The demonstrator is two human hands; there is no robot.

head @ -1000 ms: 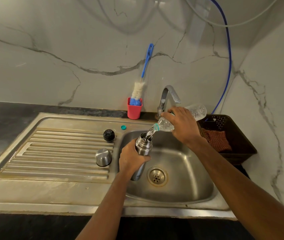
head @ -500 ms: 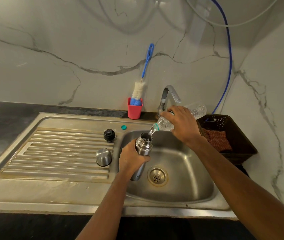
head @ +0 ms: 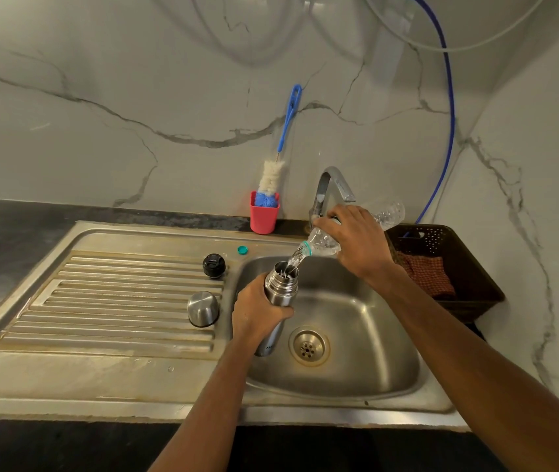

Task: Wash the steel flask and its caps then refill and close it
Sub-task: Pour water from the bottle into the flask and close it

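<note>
flask: steel flask (head: 279, 291) open-mouthed, held upright with a slight tilt over the sink basin (head: 373, 362), base above the drain (head: 308, 347)
left hand: left hand (head: 257, 315) wrapped around the flask body just under the threaded neck
right hand: right hand (head: 356, 243) gripping a clear plastic bottle (head: 390, 211), tipped neck-down toward the flask
pour: water stream (head: 294, 259) runs from the bottle mouth into the flask mouth
writing: white print low on the flask starts with "M"; the rest curves out of sight. Nothing readable on the bottle or caps
caps: black inner cap (head: 214, 265) and steel outer cap (head: 203, 308) sit apart on the drainboard (head: 107, 301), left of the basin
bottle cap: small teal cap (head: 242, 250) on the sink rim, near the black cap
hidden: bottle midsection is behind the right hand; flask middle is behind the left-hand fingers; fill level can't be seen
tap: tap (head: 332, 185) base is partly behind the right hand
back wall: bottle brush (head: 288, 120) stands in a red cup (head: 264, 218)
right side: dark basket (head: 468, 267) with a checked cloth (head: 428, 274); blue hose (head: 448, 131) drops behind it, lower end hidden
</note>
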